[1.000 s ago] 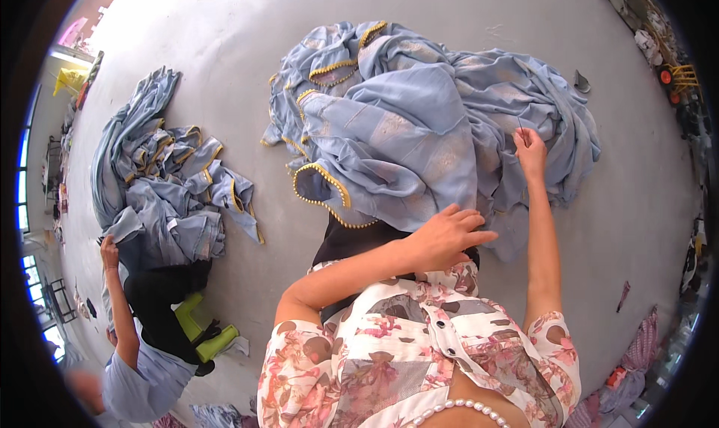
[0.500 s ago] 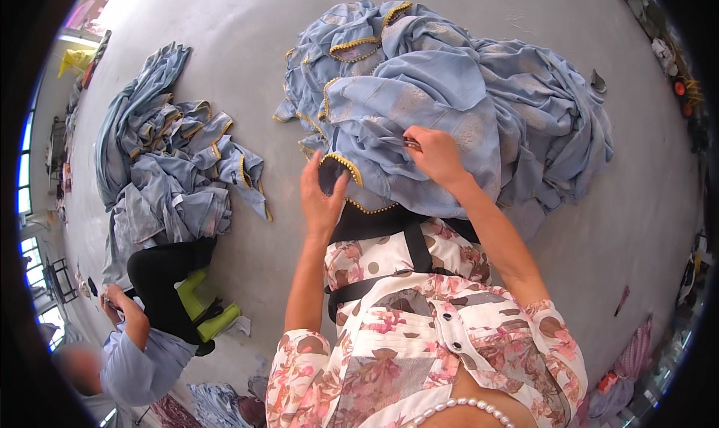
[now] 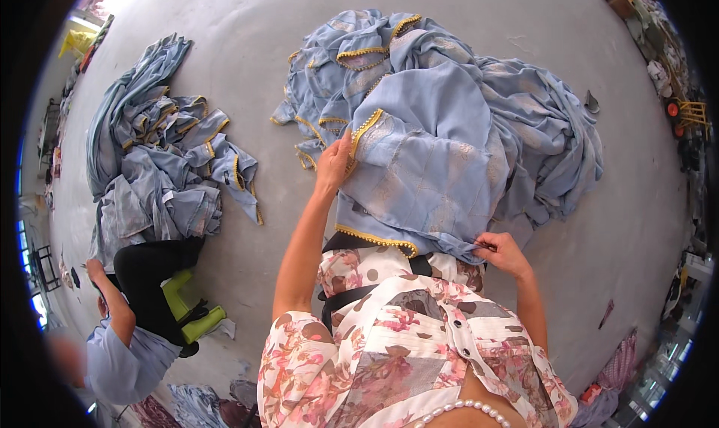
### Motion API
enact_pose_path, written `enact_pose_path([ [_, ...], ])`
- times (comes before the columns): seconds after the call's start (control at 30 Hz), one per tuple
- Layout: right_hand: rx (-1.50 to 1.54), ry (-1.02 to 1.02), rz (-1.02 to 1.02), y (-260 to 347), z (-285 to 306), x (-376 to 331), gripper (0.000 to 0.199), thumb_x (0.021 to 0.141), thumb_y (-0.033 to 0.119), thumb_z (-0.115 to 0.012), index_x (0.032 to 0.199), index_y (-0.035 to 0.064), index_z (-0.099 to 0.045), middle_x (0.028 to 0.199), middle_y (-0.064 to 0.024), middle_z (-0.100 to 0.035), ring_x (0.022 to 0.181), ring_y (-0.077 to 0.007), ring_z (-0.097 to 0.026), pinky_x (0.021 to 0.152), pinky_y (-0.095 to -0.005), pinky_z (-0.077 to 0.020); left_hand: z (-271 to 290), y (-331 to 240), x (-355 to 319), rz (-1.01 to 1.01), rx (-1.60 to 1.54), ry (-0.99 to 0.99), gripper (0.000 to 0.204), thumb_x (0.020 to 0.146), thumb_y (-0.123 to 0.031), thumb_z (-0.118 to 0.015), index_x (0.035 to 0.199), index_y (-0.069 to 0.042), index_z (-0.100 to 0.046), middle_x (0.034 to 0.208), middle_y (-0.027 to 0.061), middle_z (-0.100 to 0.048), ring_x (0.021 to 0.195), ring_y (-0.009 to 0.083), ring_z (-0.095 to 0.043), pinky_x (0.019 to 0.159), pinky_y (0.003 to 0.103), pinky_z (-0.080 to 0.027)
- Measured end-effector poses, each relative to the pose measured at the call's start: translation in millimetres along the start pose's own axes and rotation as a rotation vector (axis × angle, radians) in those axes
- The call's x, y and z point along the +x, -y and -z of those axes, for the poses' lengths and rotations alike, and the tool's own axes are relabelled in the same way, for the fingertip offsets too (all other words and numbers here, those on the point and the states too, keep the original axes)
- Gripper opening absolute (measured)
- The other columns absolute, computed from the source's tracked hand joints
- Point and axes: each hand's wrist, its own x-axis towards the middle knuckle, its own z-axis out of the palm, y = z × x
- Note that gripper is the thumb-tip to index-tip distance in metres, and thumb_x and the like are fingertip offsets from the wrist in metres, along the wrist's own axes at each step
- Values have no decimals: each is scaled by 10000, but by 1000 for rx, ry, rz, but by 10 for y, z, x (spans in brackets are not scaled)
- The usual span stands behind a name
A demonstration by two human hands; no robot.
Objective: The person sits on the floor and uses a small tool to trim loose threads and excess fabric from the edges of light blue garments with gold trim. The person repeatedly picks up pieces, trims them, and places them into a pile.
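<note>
A light blue garment (image 3: 431, 177) with pale woven patterns and yellow beaded trim lies spread across my lap. My left hand (image 3: 335, 161) is closed on its upper left edge, right by the yellow trim (image 3: 366, 134). At the lower right, my right hand (image 3: 505, 253) pinches the garment's other edge near my waist. A small dark thing shows at the right fingers; its kind I cannot make out. The cloth between the hands is drawn fairly flat, and a second trimmed edge (image 3: 374, 238) runs along its bottom left.
More of the blue cloth (image 3: 539, 121) is heaped ahead and to the right on the grey floor (image 3: 247, 76). Leftward, a seated person (image 3: 127, 353) handles another blue pile (image 3: 161, 166) beside something lime green (image 3: 196, 319). Clutter (image 3: 666, 76) lines the far right.
My left hand has moved up and right and closed on the trimmed edge. My right hand has come down and right to the lower edge, and the garment lies flatter.
</note>
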Motion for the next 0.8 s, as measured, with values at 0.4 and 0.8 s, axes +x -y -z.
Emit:
enact_pose_path([
  [0.4,230,-534,212,792,267,281,57,812,42,-654,841,12,-616,687,27,-572,605,-8,-495,533,-157,-366,-231,-455,-435,-198,-385,195,241,647,33,-604,821,-98,-501,769,-53,-539,662,29,-475,582,177,-364],
  [0.8,443,-372,466,1537,-298,1097,241,823,56,-668,1038,-7,-579,770,9,-595,698,-12,-520,587,-166,-434,-445,-670,-1026,-255,-665,406,411,717,33,-592,1104,-44,-475,940,21,-601,856,88,-561,773,220,-434],
])
